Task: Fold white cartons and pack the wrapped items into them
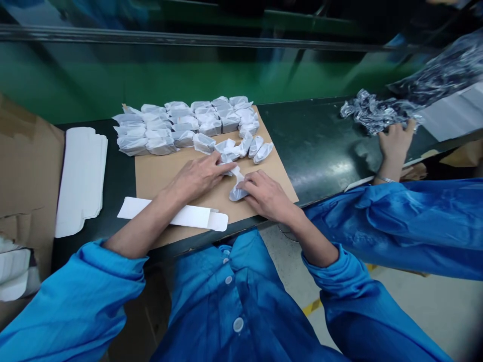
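My right hand (268,195) is closed, thumb and fingers pinching a small white paper-wrapped packet (237,193) just above a brown cardboard sheet (158,181). My left hand (199,176) is closed at the upper end of the wrapped paper, its fingertips partly hiding what they grip. Whether both hands hold one packet or two touching ones, I cannot tell. Several loose wrapped packets (260,150) lie just beyond my fingers. Behind them, more wrapped packets (184,118) sit in tight rows. Under my left forearm lies a long white box (192,217), its right end flap folded out.
Flat white cartons (81,176) are stacked at left beside a large cardboard box (30,166). On the dark green bench (313,146) at right, a co-worker's hand (395,143) touches crumpled clear plastic (373,111). The co-worker's blue sleeve (407,221) reaches in from the right.
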A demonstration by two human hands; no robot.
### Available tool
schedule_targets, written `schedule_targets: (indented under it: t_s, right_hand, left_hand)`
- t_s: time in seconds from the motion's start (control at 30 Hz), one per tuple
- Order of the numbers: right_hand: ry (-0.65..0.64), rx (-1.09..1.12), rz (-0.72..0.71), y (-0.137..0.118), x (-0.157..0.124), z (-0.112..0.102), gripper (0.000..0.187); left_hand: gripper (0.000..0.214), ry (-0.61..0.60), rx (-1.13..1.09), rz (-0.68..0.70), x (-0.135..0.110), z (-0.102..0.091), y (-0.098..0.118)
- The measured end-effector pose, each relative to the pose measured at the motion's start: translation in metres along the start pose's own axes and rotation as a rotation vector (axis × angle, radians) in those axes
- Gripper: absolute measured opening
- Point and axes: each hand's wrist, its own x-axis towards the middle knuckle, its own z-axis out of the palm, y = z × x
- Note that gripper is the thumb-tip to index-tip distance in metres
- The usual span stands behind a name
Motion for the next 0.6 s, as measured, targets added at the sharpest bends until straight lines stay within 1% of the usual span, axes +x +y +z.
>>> schedule_targets:
  t_s: [0.07,0.13,0.23,0.3,0.33,0.4,0.47,0.53,0.57,0.6]
  right_hand:
    - [0.037,0.0,0.03,-0.005,-0.001,0.006,0.029]
    - [0.081,0.061,0.054,-0.009,-0.007,0.011,0.035]
    - [0.12,0.181,0.135,-0.01,-0.012,0.017,0.042]
    - [0.11,0.209,0.183,-0.008,-0.006,0.02,0.047]
    - [0.083,0.202,0.187,-0.007,0.0,0.021,0.048]
    - [0.021,0.175,0.183,-0.007,0.01,0.019,0.045]
    - [-0.015,0.204,0.151,-0.011,0.01,0.008,0.033]
    - [-0.063,0.338,0.002,-0.018,-0.009,-0.013,0.023]
    - [-0.083,0.409,-0.065,-0.02,-0.023,-0.027,0.024]
    - [-0.096,0.462,-0.131,-0.019,-0.039,-0.041,0.031]
  left_hand:
    - [0.049,-0.051,0.021,-0.027,0.0,-0.003,0.002]
    - [0.053,-0.1,0.033,-0.046,0.001,-0.005,0.003]
    - [0.052,-0.154,0.015,-0.08,0.005,-0.006,0.004]
    - [0.052,-0.169,0.002,-0.091,0.007,-0.005,0.004]
    - [0.052,-0.174,-0.001,-0.088,0.008,-0.005,0.005]
    - [0.049,-0.178,-0.007,-0.081,0.009,-0.004,0.005]
    - [0.046,-0.179,-0.011,-0.079,0.009,-0.004,0.004]
    - [0.044,-0.174,-0.004,-0.105,0.011,-0.003,0.003]
    - [0.044,-0.168,0.005,-0.126,0.012,-0.002,0.002]
    - [0.045,-0.161,0.016,-0.15,0.014,-0.002,0.001]
